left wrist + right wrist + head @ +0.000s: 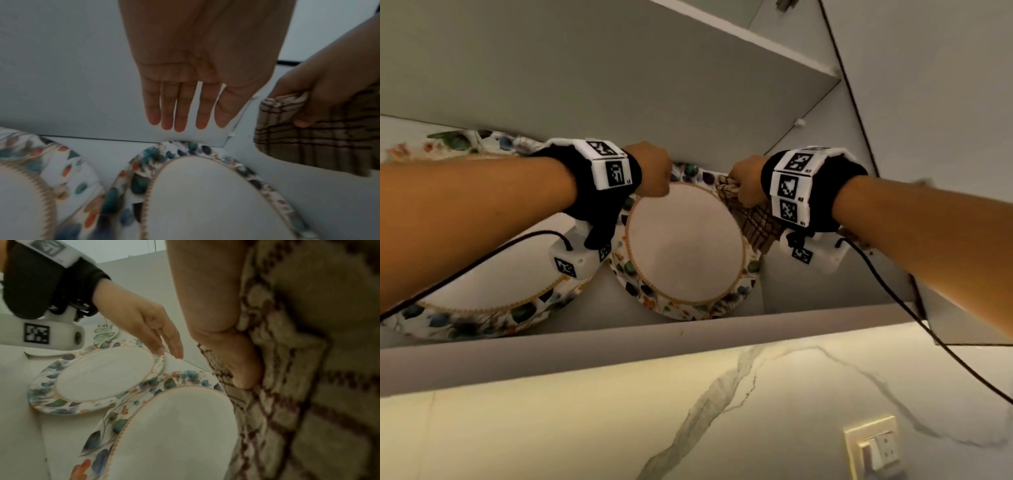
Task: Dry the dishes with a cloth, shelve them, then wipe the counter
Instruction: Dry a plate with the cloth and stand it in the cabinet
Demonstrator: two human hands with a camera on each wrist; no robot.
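Observation:
Two floral-rimmed plates lie side by side on a cabinet shelf (pixel 619 342): a smaller plate (pixel 685 246) (pixel 205 194) (pixel 174 434) on the right and a larger plate (pixel 493 287) (pixel 20 194) (pixel 102 374) on the left. My left hand (pixel 650 171) (pixel 180 105) (pixel 156 337) hovers over their far rims, fingers straight and holding nothing. My right hand (pixel 746 181) (pixel 318 97) (pixel 216 313) grips a bunched brown checked cloth (pixel 750 219) (pixel 308 146) (pixel 308 369) just right of the smaller plate.
A third floral plate (pixel 458 140) (pixel 104 332) sits further back on the left. Another shelf (pixel 619 68) runs close overhead and the cabinet side wall (pixel 825 171) stands to the right. Below are a marble wall (pixel 585 428) and a socket (pixel 873 448).

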